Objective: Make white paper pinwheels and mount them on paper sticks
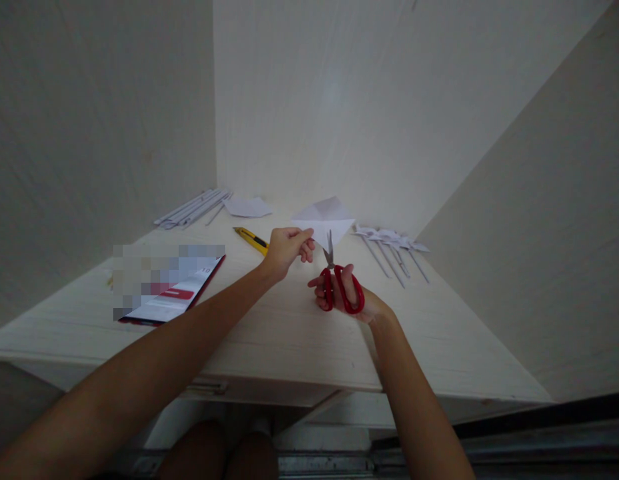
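Note:
My left hand [285, 249] pinches the near-left corner of a folded white paper [325, 217] and holds it just above the pale wooden desk [289, 333]. My right hand [346, 297] grips red-handled scissors [339, 283], fingers through the loops. The blades point up and away, with their tips at the paper's lower edge.
A yellow utility knife [252, 240] lies left of my left hand. A phone or booklet [172, 293] rests at the left. Rolled paper sticks [194, 208] and a paper piece [248, 207] lie at the back left. Several paper pinwheels on sticks [392, 248] lie at the right.

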### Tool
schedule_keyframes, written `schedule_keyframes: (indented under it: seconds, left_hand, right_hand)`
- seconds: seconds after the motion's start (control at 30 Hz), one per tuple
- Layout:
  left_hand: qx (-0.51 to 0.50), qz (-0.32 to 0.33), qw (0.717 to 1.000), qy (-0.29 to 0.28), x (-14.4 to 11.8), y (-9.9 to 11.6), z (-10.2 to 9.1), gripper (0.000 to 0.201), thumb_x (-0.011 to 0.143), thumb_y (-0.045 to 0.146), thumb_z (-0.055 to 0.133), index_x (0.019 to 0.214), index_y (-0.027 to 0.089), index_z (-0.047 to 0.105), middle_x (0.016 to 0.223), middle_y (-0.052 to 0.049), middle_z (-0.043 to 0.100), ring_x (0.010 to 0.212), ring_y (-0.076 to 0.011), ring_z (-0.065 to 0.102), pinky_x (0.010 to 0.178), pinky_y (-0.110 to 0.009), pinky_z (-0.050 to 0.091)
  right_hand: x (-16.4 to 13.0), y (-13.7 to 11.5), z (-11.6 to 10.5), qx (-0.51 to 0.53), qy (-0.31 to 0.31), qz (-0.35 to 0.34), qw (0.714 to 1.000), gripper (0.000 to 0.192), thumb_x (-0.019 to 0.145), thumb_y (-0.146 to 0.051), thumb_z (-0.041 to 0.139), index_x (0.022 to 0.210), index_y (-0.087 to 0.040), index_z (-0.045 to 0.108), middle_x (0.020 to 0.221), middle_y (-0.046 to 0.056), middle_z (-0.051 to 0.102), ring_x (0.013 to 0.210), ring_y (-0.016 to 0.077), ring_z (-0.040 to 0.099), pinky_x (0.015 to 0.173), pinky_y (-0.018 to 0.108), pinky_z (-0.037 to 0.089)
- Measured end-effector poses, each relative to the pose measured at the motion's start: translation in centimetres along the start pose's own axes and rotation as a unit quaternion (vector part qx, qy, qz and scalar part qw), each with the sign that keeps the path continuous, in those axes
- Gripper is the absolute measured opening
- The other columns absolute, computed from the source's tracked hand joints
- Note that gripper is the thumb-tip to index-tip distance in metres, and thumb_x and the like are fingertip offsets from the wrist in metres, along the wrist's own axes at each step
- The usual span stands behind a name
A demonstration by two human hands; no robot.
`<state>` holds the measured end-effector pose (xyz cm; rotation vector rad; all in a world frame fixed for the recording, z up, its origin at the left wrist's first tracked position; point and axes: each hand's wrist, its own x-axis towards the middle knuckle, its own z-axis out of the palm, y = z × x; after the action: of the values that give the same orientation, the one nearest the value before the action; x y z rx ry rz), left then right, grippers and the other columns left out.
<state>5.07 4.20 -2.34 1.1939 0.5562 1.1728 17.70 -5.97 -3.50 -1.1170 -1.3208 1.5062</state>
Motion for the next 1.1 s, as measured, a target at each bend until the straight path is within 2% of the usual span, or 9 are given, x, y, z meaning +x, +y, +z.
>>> schedule_keyframes:
  seconds: [0.37,0.87,1.1]
  left_hand:
    - [0.015,0.01,1.0,-0.008,-0.01,0.08,0.04,0.031,0.078,0.015,0.052,0.048,0.013,0.05,0.037,0.0,0.052,0.029,-0.0074,0.046,0.034,-0.021,0.032]
    - [0.039,0.027,0.999,-0.001,-0.18,0.41,0.16,0.031,0.078,0.015,0.052,0.047,0.013,0.05,0.037,0.001,0.051,0.029,-0.0079,0.046,0.033,-0.021,0.031]
    - [0.056,0.037,0.998,0.008,-0.23,0.45,0.15,0.031,0.078,0.014,0.052,0.047,0.013,0.049,0.036,0.001,0.051,0.028,-0.0071,0.046,0.032,-0.02,0.028]
  right_hand:
    - [0.17,0.23,-0.17,0.013,0.006,0.0,1.0,0.075,0.065,-0.079,0.034,0.084,-0.01,0.055,0.064,0.001,0.045,0.053,0.0098,0.041,0.051,0.027,0.031]
    - [0.28,0.27,0.12,0.061,0.022,-0.01,0.998,0.057,0.066,-0.072,0.045,0.076,-0.016,0.046,0.066,-0.001,0.046,0.05,0.0077,0.039,0.048,0.025,0.028]
    - [0.47,0.35,0.06,0.081,0.01,-0.01,0.997,0.053,0.069,-0.07,0.044,0.069,-0.018,0.04,0.06,-0.005,0.038,0.048,0.0062,0.034,0.047,0.024,0.027]
